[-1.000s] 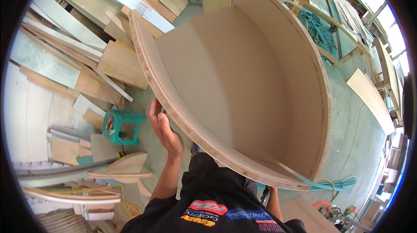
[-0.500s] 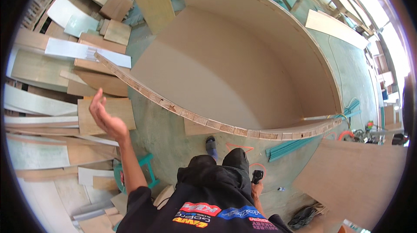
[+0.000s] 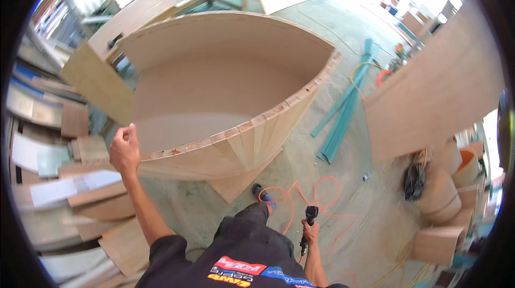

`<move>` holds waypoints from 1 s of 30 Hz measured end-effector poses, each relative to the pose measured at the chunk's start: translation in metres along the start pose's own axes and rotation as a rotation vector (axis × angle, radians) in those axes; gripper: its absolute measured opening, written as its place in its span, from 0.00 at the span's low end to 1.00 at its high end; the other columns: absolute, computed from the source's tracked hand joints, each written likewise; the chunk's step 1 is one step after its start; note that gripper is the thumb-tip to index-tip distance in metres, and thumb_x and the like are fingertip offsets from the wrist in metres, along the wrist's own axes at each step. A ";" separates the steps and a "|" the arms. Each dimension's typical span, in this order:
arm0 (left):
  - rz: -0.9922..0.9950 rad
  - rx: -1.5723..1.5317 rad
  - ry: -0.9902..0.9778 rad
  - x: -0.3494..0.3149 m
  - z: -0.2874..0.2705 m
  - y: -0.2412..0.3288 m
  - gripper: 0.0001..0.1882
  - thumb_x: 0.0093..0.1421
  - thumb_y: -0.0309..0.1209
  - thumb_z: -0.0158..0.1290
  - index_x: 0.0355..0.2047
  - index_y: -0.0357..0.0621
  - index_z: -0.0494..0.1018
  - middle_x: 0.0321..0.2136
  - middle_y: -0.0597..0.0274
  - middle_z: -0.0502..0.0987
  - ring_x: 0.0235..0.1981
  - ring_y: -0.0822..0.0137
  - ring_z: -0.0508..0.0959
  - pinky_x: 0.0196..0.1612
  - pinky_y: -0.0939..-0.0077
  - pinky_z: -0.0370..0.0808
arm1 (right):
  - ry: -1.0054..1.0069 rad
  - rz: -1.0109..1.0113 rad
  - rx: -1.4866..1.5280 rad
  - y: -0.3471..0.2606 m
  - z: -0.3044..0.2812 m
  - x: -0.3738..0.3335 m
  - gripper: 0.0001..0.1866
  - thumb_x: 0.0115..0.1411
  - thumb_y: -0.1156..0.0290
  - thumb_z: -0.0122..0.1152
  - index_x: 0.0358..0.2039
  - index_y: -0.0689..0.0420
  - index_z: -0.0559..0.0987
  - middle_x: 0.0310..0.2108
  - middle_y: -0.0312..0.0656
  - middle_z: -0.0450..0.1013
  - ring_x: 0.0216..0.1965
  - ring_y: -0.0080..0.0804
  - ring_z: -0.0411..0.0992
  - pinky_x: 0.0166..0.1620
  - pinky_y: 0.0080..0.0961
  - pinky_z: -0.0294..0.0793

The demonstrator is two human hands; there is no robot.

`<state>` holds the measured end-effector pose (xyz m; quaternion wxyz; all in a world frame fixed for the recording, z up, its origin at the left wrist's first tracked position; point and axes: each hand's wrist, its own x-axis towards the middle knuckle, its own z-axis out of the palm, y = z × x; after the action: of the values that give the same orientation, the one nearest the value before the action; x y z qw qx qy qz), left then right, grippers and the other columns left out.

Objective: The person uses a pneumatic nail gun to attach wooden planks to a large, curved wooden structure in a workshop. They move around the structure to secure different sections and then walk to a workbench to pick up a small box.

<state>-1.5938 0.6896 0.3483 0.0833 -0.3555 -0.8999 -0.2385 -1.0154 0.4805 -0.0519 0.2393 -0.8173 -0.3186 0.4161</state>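
A large boat-shaped wooden shell [image 3: 257,138] stands in front of me, open at the top, with a smooth tan inside and a rim of small wood blocks. My left hand [image 3: 125,151] is raised at the left end of its near wall. The fingers are curled together, and I cannot tell whether they grip the edge. Low beside my leg, my right hand [image 3: 310,231] is closed round a black air tool [image 3: 311,213] that looks like a nail gun. An orange hose [image 3: 292,218] trails from it across the floor.
Stacked boards [image 3: 96,197] crowd the left side. Teal strips [image 3: 343,122] lie on the floor to the right, near a big leaning plywood sheet [image 3: 434,89]. A black bag [image 3: 414,182] and curved wooden pieces [image 3: 440,202] stand behind it. A plywood panel [image 3: 102,81] rises beyond my left hand.
My view has swung to the right, and the shell now appears farther left. My left hand went from spread fingers to curled ones at the shell's end. My right hand still holds the air tool.
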 end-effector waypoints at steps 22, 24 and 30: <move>0.107 -0.091 0.055 0.004 0.004 -0.004 0.21 0.64 0.52 0.50 0.32 0.51 0.83 0.30 0.57 0.85 0.35 0.47 0.84 0.36 0.50 0.78 | 0.077 0.079 0.474 0.075 0.114 -0.200 0.13 0.58 0.63 0.71 0.28 0.57 0.78 0.17 0.33 0.71 0.17 0.22 0.68 0.22 0.27 0.67; 0.079 -0.123 0.099 0.000 0.005 0.002 0.21 0.65 0.52 0.50 0.32 0.51 0.83 0.30 0.58 0.86 0.34 0.48 0.85 0.36 0.51 0.78 | 0.061 0.017 0.495 0.050 0.103 -0.187 0.13 0.60 0.62 0.70 0.27 0.55 0.77 0.16 0.32 0.70 0.16 0.22 0.68 0.21 0.25 0.67; 0.168 -0.277 0.036 -0.002 -0.004 -0.008 0.25 0.67 0.57 0.48 0.32 0.50 0.83 0.29 0.59 0.85 0.34 0.51 0.85 0.37 0.54 0.79 | -0.030 -0.177 0.590 -0.122 0.067 -0.207 0.11 0.64 0.64 0.66 0.30 0.57 0.78 0.16 0.32 0.69 0.16 0.22 0.68 0.21 0.24 0.67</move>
<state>-1.5981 0.6815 0.3484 0.0696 -0.4332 -0.8239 -0.3587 -1.2036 0.4227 0.1014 0.4970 -0.6752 -0.2574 0.4805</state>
